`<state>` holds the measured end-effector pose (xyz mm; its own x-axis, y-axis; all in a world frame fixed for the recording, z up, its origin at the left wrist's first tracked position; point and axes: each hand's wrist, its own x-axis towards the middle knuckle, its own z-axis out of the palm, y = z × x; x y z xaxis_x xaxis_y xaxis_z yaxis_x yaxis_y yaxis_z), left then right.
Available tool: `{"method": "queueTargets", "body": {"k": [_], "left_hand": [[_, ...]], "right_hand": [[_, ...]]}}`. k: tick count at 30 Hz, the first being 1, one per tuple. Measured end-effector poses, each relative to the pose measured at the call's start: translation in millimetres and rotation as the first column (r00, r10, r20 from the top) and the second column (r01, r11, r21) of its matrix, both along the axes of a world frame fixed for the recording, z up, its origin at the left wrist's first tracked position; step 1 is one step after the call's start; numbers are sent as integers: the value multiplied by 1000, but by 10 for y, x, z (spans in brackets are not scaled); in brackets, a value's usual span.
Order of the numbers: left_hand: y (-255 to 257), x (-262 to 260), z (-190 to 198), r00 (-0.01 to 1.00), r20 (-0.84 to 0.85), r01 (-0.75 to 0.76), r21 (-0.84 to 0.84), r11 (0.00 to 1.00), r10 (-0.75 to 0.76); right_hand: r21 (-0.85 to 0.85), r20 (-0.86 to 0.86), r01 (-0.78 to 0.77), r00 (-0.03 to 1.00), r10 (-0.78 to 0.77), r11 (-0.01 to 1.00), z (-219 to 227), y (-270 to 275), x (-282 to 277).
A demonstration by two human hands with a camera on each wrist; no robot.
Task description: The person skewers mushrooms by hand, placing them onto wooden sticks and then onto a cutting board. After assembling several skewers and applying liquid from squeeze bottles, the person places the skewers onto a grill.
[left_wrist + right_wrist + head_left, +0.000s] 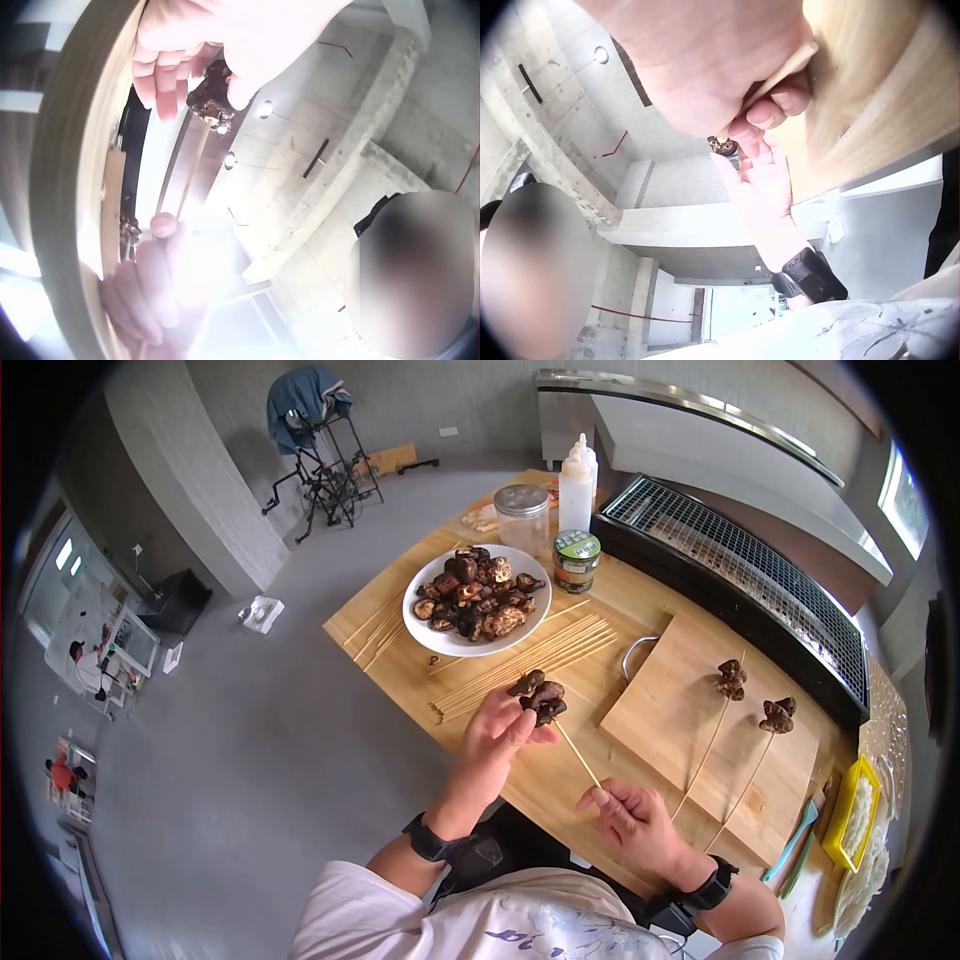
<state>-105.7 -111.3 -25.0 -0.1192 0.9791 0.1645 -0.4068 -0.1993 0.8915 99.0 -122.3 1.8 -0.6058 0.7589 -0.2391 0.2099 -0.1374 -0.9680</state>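
Dark brown mushroom pieces [545, 700] sit at the upper end of a thin wooden skewer [578, 753]. The left hand [490, 745] holds these pieces between thumb and fingers; in the left wrist view its thumb touches the dark cluster [211, 94]. Lower on the stick, the right hand [640, 822] grips the skewer with curled fingers. The right wrist view shows the stick's blunt end [808, 49] poking out of the right fist [727, 67]. Two skewers with dark pieces [731, 680] [778, 716] lie on a cutting board [640, 732].
A white plate [412, 622] heaped with dark pieces stands beyond the left hand, near loose skewers [530, 665]. Behind are a lidded jar [522, 520], a green-labelled can [576, 563] and squeeze bottles [575, 495]. A grill [740, 570] borders the far side; a yellow tray [836, 847] is at right.
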Motion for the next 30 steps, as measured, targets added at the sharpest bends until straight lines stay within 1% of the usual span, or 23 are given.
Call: {"method": "queueTargets", "body": {"k": [1, 2, 4, 5, 7, 14, 16, 20, 22, 30], "left_hand": [[-9, 7, 6, 993, 53, 112, -42, 993, -110], [-4, 4, 6, 992, 54, 112, -42, 993, -110], [17, -6, 7, 955, 212, 220, -45, 974, -206], [20, 2, 4, 955, 212, 221, -45, 974, -207], [24, 17, -4, 923, 321, 254, -87, 963, -214], [34, -21, -55, 895, 354, 306, -47, 951, -271], [36, -25, -68, 870, 377, 351, -25, 936, -316], [35, 11, -97, 859, 416, 342, -31, 939, -299], [22, 34, -86, 879, 407, 298, -62, 953, -248], [13, 52, -91, 894, 357, 313, -61, 948, -272]], "right_hand": [[10, -1, -4, 1000, 4, 1000, -1, -1, 1], [11, -1, -3, 1000, 3, 1000, 0, -2, 2], [9, -12, 8, 1000, -7, 1000, 6, -7, 6], [10, -12, 9, 1000, -8, 1000, 7, -9, 7], [50, 16, 9, 1000, -10, 999, 7, -9, 3], [44, 29, 10, 1000, -11, 999, 14, -10, 0], [75, 34, -2, 999, 0, 997, 20, -16, 1], [61, 37, 11, 999, -13, 998, 11, -10, -4], [72, 29, 6, 1000, -8, 997, 6, -7, -1], [69, 38, 21, 999, -24, 997, 41, -16, -8]]}}
